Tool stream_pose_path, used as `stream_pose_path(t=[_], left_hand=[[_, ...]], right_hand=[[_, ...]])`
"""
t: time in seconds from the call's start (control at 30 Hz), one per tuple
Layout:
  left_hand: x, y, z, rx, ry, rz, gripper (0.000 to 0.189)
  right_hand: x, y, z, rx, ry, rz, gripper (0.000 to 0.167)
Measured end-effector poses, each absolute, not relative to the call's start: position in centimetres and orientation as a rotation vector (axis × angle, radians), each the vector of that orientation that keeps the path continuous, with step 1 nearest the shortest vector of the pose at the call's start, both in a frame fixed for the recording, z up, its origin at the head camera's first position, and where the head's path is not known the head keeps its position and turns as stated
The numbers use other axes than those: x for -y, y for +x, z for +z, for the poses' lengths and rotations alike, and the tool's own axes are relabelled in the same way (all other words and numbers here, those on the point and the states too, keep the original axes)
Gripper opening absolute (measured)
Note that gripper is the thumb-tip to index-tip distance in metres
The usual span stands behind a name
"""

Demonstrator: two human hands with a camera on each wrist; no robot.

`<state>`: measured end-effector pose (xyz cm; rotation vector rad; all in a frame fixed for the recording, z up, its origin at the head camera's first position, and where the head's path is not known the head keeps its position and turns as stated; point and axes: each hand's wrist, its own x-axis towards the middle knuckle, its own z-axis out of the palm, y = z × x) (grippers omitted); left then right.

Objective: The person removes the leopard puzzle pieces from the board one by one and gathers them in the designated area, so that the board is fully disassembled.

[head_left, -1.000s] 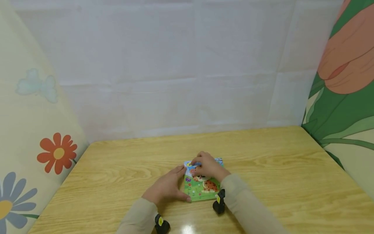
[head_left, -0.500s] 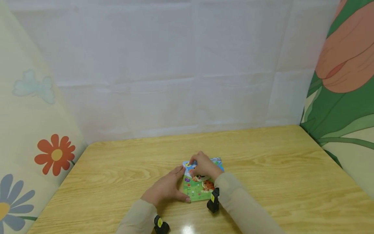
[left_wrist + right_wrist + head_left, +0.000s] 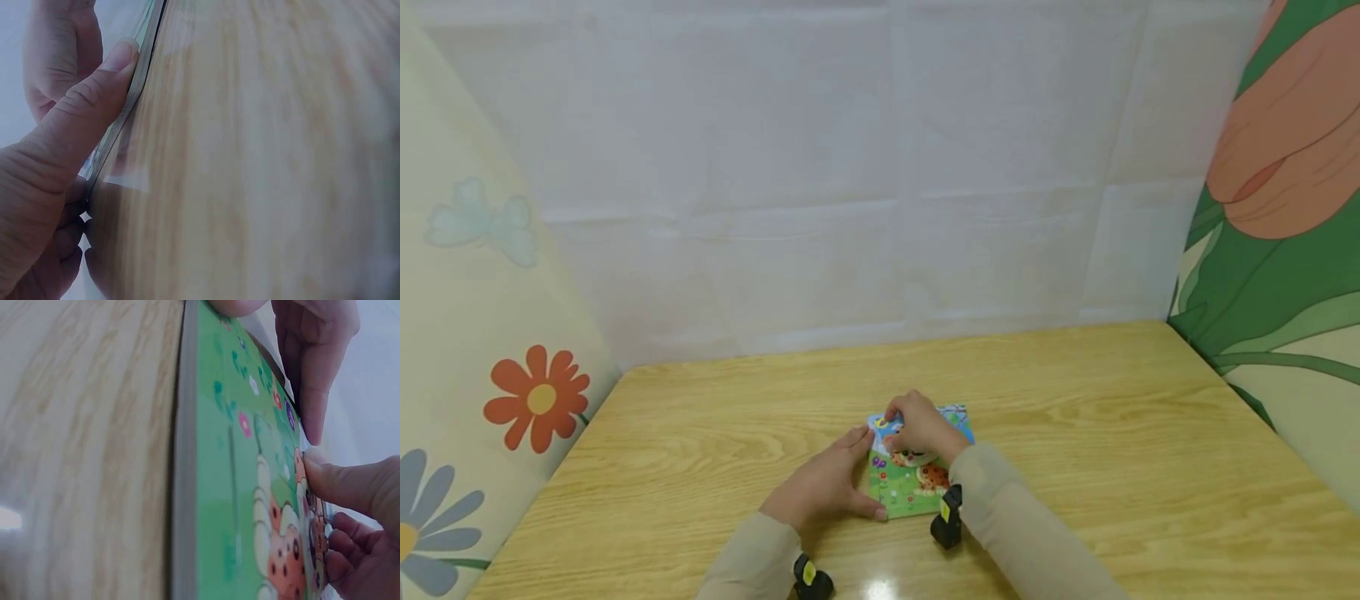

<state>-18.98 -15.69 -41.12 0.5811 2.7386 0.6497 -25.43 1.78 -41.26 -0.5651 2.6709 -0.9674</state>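
Note:
A flat square puzzle board printed with a spotted cartoon animal on green grass lies on the table. My left hand lies along its left side, thumb at the near corner and fingers at the far corner. In the left wrist view, the left thumb presses on the board's edge. My right hand reaches over the upper part of the picture. Its thumb and curled fingers pinch a spotted puzzle piece at the animal's head, close over the board; the hand hides most of that piece.
The pale wood-grain table extends around the board on all sides. A white cloth hangs behind it, with flower-printed panels at both sides. Each wrist carries a small black device.
The right hand and wrist have shifted slightly left over the picture, covering more of the animal's head. My left hand keeps its place at the board's left side.

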Motion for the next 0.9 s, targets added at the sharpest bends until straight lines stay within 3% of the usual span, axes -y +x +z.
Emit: stream_pose_path(t=[0.57,0.9], left_hand=[[15.7,-19.2,-41.2,-2.739,0.569,0.651,0.114],[15.7,-19.0,-41.3,-2.733,0.578,0.664,0.113]], right_hand=[[-1.9,-25.2,-41.7,-2.69,-0.616,-1.061,0.036],[-2.1,-24.9,-42.9,-2.623,-0.6,-1.338,0.034]])
